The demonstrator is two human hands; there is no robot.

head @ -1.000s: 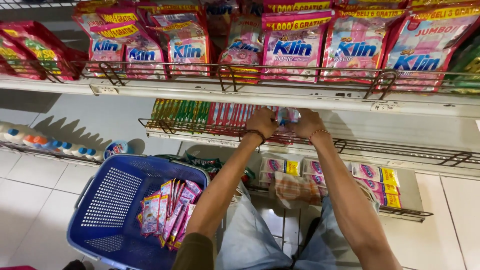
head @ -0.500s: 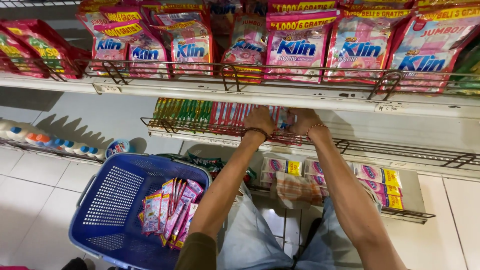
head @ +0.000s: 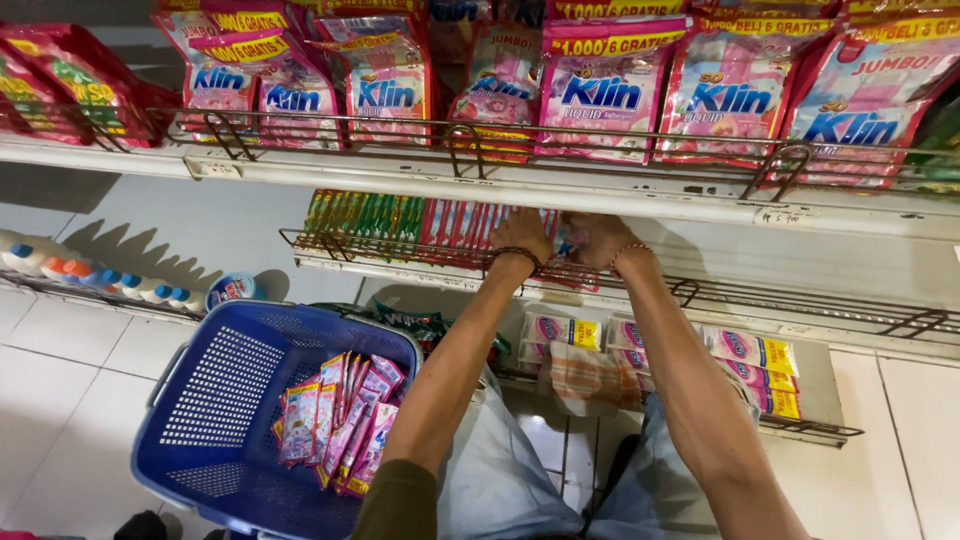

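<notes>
Item: shelf stocking, middle tier. Left hand [head: 522, 232] and right hand [head: 592, 238] rested together on the row of upright pink sachets [head: 470, 222]; fingers hidden, grip cannot be told. Step: seating sachets. Next calls for more from the blue basket [head: 200, 400].

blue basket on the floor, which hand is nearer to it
Left. The left hand is up at the middle shelf's sachet row, above the blue basket's right side. The right hand is beside it on the same row, farther from the basket.
</notes>
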